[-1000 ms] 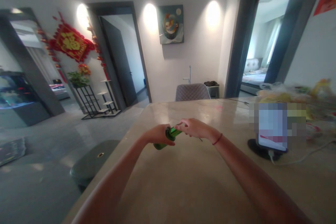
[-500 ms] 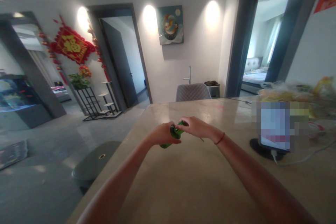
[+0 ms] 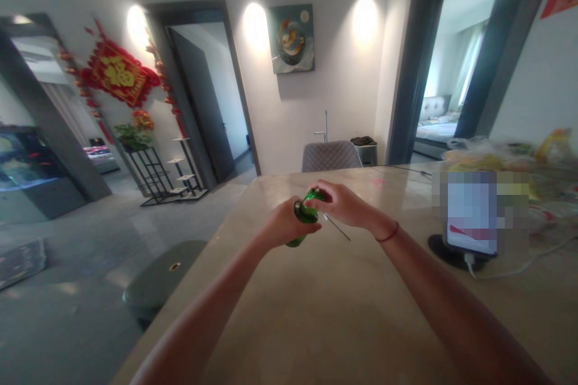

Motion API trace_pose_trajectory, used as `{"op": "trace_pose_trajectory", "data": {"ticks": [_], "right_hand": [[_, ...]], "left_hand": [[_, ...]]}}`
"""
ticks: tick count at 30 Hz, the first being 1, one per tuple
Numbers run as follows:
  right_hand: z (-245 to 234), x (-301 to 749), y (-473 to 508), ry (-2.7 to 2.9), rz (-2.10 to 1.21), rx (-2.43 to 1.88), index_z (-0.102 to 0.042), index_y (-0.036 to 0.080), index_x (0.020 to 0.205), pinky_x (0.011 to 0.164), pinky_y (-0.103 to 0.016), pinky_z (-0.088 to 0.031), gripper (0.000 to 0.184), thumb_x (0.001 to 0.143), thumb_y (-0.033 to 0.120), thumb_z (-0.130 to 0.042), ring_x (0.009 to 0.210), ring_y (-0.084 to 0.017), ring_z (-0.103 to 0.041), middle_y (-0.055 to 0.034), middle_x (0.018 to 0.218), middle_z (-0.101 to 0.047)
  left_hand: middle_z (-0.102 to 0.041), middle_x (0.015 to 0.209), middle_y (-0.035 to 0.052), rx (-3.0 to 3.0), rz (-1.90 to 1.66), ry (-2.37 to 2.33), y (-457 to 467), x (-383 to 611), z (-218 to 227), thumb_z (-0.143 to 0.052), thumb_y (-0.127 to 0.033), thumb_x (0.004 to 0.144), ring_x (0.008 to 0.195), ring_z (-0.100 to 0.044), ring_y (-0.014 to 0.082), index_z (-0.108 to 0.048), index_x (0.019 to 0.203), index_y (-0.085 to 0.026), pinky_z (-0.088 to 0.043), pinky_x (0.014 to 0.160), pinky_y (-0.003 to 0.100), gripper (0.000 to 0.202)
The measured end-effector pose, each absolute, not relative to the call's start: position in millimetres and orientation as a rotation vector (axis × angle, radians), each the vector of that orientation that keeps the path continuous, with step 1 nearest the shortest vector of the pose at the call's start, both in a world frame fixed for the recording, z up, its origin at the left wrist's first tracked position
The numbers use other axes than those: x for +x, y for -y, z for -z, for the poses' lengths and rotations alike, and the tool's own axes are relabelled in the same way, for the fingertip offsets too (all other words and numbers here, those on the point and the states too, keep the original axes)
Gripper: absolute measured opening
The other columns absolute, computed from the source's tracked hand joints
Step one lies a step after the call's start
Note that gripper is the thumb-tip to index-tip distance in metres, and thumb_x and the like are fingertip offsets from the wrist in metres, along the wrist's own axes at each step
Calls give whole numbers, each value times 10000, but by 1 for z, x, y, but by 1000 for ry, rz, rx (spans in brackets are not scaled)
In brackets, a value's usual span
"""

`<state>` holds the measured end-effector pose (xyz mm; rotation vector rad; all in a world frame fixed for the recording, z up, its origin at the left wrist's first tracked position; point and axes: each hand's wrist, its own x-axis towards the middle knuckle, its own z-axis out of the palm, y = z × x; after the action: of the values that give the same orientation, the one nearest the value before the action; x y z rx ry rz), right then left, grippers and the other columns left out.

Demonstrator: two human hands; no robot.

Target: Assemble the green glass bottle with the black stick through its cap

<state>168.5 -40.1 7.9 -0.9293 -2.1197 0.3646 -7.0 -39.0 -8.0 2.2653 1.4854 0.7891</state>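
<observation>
Above the beige table, my left hand is wrapped round a small green bottle-like object, which is tilted with one end pointing up and to the right. My right hand is closed on that upper end, fingers pinched together. A thin dark rod or wire runs down and to the right from under my right hand; what it is attached to is hidden. A red string sits on my right wrist.
A phone on a round dark stand with a cable is at the right, with bags of goods behind it. A grey chair stands at the far end, a green stool on the left.
Both hands have lifted the green object slightly and moved it farther from me. It is now tilted more steeply, and the thin rod shows more clearly beneath my right hand.
</observation>
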Motion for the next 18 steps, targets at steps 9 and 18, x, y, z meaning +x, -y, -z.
{"op": "trace_pose_trajectory", "data": {"ticks": [9,18], "right_hand": [[-5,187,37,2282,-643,-679,-444,225,1232,848,-300,-448,538,729,211,-634,950,-156,-565,-59,1151,-561],[0,182,27,2066,-580,-974,-495,146,1022,645,-277,-471,401,753,419,-615,726,-142,-566,-62,860,-603]], "left_hand": [[-661,819,39,2250,-729,-1467,35,-9,11,-723,-474,527,772,-596,216,-587,935,-165,-435,661,289,529],[-647,817,39,2257,-736,-1408,32,-11,15,-709,-522,530,739,-581,194,-587,925,-163,-424,659,290,548]]}}
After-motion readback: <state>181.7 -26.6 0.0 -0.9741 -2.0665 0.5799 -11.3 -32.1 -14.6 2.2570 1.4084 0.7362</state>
